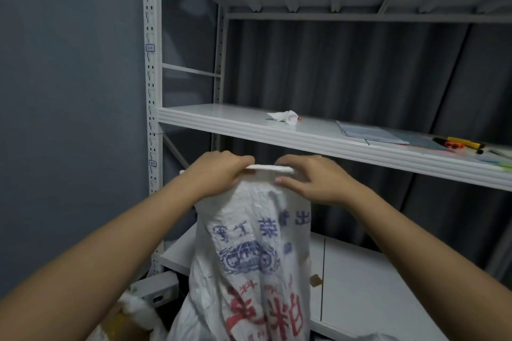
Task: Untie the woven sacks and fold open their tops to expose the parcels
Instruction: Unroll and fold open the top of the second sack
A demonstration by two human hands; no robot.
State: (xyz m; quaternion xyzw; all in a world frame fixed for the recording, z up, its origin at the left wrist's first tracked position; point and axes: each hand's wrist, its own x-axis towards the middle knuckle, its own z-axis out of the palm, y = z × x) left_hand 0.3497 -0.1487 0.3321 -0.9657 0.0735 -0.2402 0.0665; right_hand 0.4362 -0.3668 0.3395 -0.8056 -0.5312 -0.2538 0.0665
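Note:
A white woven sack (pixel 249 263) with blue and red print stands upright in front of me, its top gathered at the height of my hands. My left hand (pixel 219 171) grips the bunched top from the left, fingers curled over it. My right hand (pixel 310 178) pinches the top from the right, thumb in front. Between the two hands a flat white strip (pixel 270 168) at the sack's mouth is stretched level. No parcels are visible inside the sack.
A white metal shelving unit (pixel 277 133) is behind the sack; its middle shelf holds a crumpled tissue (pixel 285 117), papers (pixel 371 133) and markers (pixel 457 144). The lower shelf (pixel 374 285) lies to the right. Other sacks (pixel 133 318) lie at bottom left.

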